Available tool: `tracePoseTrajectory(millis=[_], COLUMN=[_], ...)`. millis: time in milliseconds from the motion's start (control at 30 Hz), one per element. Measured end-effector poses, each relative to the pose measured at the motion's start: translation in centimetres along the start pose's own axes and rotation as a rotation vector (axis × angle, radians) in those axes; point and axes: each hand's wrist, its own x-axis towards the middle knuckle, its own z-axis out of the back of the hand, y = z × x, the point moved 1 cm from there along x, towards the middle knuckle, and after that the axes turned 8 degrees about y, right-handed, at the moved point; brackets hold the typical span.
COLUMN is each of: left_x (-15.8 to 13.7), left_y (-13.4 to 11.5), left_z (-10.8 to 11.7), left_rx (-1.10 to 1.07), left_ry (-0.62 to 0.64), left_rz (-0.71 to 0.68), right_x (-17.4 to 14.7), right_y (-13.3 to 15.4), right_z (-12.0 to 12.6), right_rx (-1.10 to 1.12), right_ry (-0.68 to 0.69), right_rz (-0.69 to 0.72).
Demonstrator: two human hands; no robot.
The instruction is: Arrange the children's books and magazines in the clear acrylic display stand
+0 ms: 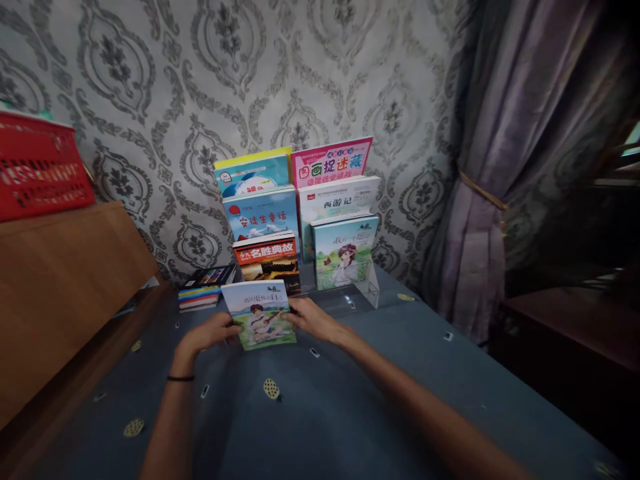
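Between my two hands is a thin book (263, 327) whose cover shows a child playing a guitar on grass. My left hand (215, 331) grips its left edge, and my right hand (311, 318) grips the right edge. The book stands nearly upright, facing me, just in front of a clear tiered stand (370, 288). On the stand's left side a red-topped book (267, 260), a blue book (263, 213) and a light-blue book (255, 175) rise in steps. To the right are a green-blue book (345, 250), a pale book (340, 200) and a pink book (333, 160).
A small stack of books (205, 288) lies left of the stand. A red plastic basket (43, 167) sits on a wooden cabinet (75, 287) at the left. Patterned wallpaper (300, 80) is behind the dark blue tablecloth (360, 393). A tied curtain (495, 193) hangs at the right.
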Motion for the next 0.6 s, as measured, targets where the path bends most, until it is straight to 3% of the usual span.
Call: tracePoseTrajectory(millis=[167,333,433,500,600], left_x=[-0.1,-0.8,-1.2,-1.2,-0.8], left_y=[-0.5,-1.9,-2.8,-3.3,-3.8], left_z=[0.1,0.2,0.3,0.2,-0.5], left_rx=[-0.045,-0.145,-0.334,-0.489,-0.617], left_ry=[-0.018,-0.159,-0.297,-0.395,-0.421], left_rz=[-0.037,-0.141,-0.174,-0.206,-0.303], right_x=[0.0,0.1,0.1,0.1,0.2], right_y=[-0.1,-0.2,0.3,1.0,2.4], right_z=[0.1,0.2,0.1,0.1,0.1], right_rx=[0.005,-0.006,-0.002,0.045,0.105], right_ry=[-0.001,0.01,0.008,-0.04,-0.169], right_rz=[-0.015,-0.022,-0.064,-0.075,-0.084])
